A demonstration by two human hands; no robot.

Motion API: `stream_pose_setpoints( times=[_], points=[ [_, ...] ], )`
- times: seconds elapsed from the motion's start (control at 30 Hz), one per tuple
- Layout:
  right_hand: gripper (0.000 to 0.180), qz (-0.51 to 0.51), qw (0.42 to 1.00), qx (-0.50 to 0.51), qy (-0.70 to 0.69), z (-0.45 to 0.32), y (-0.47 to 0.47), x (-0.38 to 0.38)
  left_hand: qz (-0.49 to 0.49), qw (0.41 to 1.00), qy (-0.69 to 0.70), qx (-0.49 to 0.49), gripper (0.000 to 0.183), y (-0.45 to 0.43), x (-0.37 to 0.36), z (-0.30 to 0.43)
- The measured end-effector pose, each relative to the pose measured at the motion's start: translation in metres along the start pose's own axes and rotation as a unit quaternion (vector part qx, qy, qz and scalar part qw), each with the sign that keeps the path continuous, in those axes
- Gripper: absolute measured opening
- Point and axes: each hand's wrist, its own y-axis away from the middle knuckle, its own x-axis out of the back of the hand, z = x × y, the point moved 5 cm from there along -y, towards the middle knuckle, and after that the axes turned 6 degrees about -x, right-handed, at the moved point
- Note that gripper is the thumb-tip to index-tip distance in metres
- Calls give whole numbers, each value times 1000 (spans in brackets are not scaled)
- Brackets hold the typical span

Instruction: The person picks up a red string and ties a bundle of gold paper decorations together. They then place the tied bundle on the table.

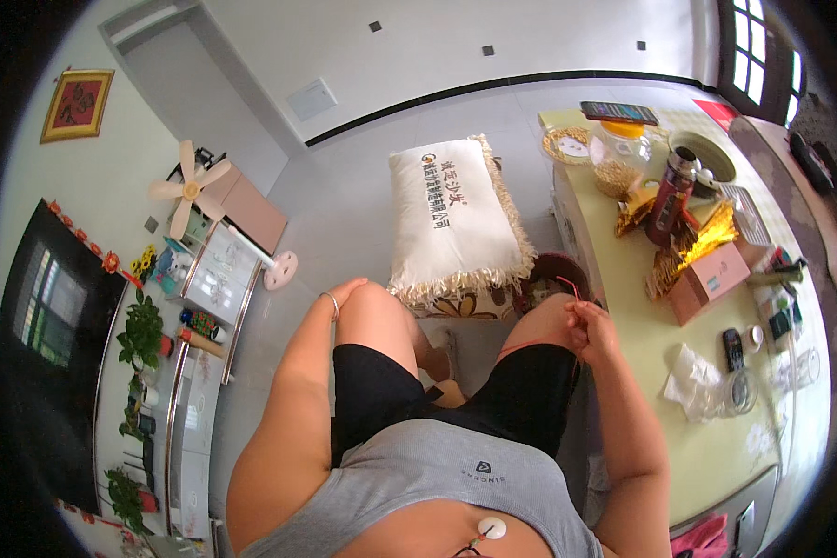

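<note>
My left hand (347, 291) rests on my left knee, a silvery bangle (331, 305) on its wrist. It holds nothing that I can see. Above my right thigh, my right hand (589, 329) pinches a thin red cord (568, 284) between bent fingers. One end of the cord sticks up past the fingertips, and a red strand crosses my thigh. Straight before my knees lies a cream fringed cushion (453, 209) bearing printed writing, on top of a flower-patterned stool (460, 307). A dark red bin (561, 268) stands beside it, partly hidden by my right knee.
On my right, a long table (621, 390) carries a lidded jar (621, 157), a red flask (669, 195), a pink box (708, 282), a remote control (733, 349) and crumpled tissue (694, 382). At left stand a pale fan (192, 190) and a white cabinet (206, 418) with potted plants (139, 331).
</note>
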Motion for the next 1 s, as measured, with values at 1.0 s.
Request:
stream_pose_setpoints(
  times=[1.0],
  points=[
    [20, -103, 989, 41, -94, -13, -5, 3, -23, 996, 24, -79, 66, -19, -12, -16]
  ],
)
